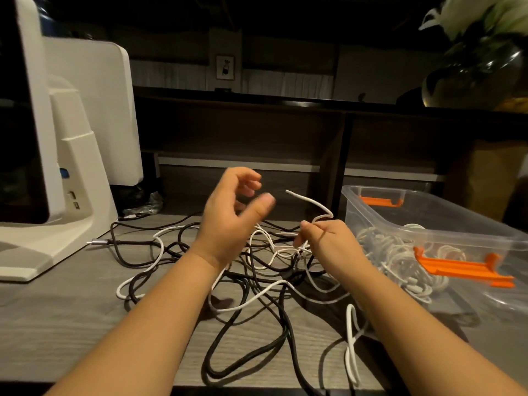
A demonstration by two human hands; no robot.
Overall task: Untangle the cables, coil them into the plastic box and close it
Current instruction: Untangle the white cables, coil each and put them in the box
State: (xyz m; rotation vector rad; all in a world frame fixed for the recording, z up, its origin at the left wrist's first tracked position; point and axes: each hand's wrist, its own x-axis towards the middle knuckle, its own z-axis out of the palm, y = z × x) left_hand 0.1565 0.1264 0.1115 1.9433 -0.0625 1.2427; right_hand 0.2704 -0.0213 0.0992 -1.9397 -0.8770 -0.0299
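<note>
untangling is under way: the right hand (325,238) pinches a white cable (311,204) near its free end, above the tangle (251,270) on the desk (57,324). the left hand (228,218) hovers, fingers loosely apart, empty. next, i'd guess, that end must be drawn free, toward the box (457,221) just right.
</note>
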